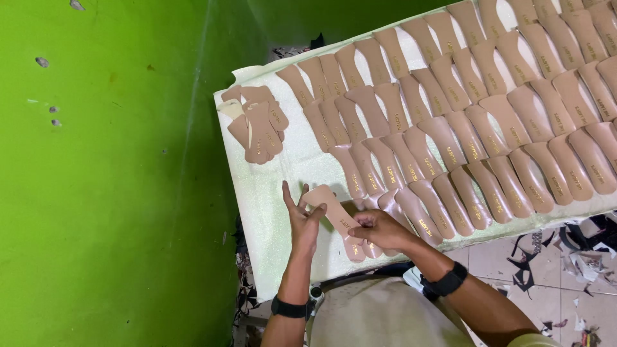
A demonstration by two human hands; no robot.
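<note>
A tan shoe insole (329,207) lies at the near end of a white board (276,186). My left hand (302,218) rests flat with fingers extended against its wide end. My right hand (379,228) pinches its narrow heel end, beside the lowest overlapping insoles. Rows of several matching tan insoles (463,122) cover the board in overlapping lines. A small loose pile of the same insoles (257,122) sits at the board's left corner.
A bright green wall (109,180) stands close along the left side of the board. Dark scraps and offcuts (565,257) litter the tiled floor at the right. Black bands are on both my wrists.
</note>
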